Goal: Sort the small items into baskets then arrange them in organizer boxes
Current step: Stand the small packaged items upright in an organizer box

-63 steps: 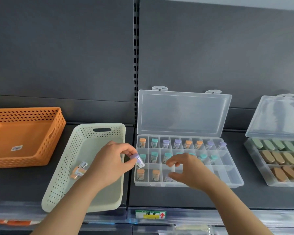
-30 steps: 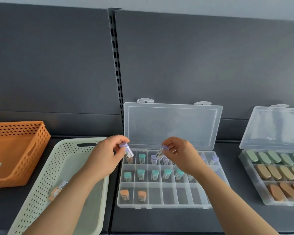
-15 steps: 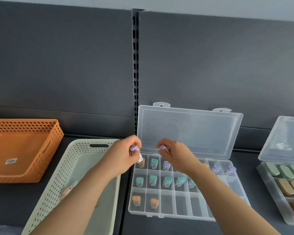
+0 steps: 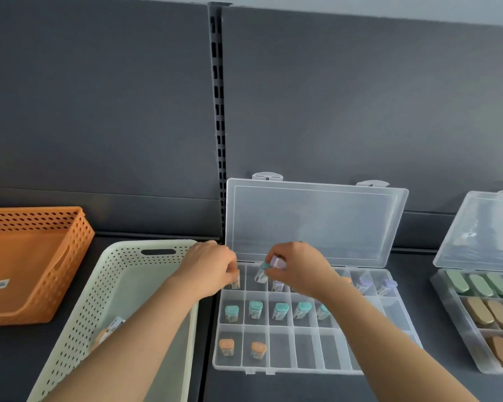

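Observation:
A clear organizer box (image 4: 302,369) lies open, its lid leaning on the back wall. My left hand (image 4: 211,269) reaches into the top-left compartment, fingers closed on a small vial (image 4: 234,282) whose cap is hidden. My right hand (image 4: 301,271) hovers over the top row and pinches a purple-capped vial (image 4: 278,262); a tilted teal-capped vial (image 4: 262,273) sits just under its fingertips. Teal-capped vials (image 4: 232,313) fill the middle row, two orange-capped vials (image 4: 226,346) stand bottom left, and purple-capped ones (image 4: 364,284) top right.
A pale green perforated basket (image 4: 145,247) sits left of the box, with an orange-capped vial (image 4: 111,329) beside my forearm. An orange basket (image 4: 41,256) stands further left. A second open organizer (image 4: 447,303) with green and brown oval pieces is at the right.
Both hands have dropped from above the box onto its top row. The left hand's vial went down into the top-left compartment. The right hand still carries its purple-capped vial.

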`<state>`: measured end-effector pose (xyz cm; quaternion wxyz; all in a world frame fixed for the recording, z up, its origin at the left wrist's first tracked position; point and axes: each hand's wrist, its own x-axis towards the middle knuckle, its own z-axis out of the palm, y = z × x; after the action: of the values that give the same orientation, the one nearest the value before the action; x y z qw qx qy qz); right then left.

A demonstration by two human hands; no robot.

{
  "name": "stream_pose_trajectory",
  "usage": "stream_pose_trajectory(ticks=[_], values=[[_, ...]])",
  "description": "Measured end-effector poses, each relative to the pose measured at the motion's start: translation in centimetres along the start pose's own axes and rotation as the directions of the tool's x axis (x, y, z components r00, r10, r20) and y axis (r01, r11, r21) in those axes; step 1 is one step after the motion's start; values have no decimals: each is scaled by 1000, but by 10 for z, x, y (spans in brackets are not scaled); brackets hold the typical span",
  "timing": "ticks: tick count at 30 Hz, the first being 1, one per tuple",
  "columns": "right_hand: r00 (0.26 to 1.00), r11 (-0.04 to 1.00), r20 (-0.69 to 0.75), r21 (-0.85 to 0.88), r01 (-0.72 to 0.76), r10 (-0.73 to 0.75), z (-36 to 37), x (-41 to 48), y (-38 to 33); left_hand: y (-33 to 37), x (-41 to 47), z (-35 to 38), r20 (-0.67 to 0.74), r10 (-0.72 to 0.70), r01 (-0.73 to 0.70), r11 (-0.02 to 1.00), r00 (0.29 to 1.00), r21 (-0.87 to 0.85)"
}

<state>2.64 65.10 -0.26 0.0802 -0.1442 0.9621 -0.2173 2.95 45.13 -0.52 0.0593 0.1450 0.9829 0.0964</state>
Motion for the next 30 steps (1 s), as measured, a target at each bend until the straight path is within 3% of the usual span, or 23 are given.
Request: stream_pose_trajectory(ticks=[5, 9, 14, 21, 27, 30], values=[[979, 947, -148, 309, -90, 141, -51, -44, 27, 11, -6, -26, -125, -52, 33, 989, 991, -146], [960, 957, -197, 250, -148, 200, -81, -88, 64, 53, -16, -36, -131, 19, -57, 955, 991, -292], [936, 959, -208, 78, -274, 284, -88, -133, 107, 107, -15, -14, -108, 102, -131, 939, 989, -317], [926, 923, -120, -100, -371, 359, -48, -140, 149, 135, -14, 12, -80, 72, -95, 937, 994, -336], [944, 940, -90, -98, -326, 318, -48, -140, 153, 142, -18, 17, -98, 27, -59, 939, 995, -340], [963, 975, -161, 79, -208, 218, -59, -138, 138, 141, -21, 16, -76, -8, -22, 920, 997, -392]])
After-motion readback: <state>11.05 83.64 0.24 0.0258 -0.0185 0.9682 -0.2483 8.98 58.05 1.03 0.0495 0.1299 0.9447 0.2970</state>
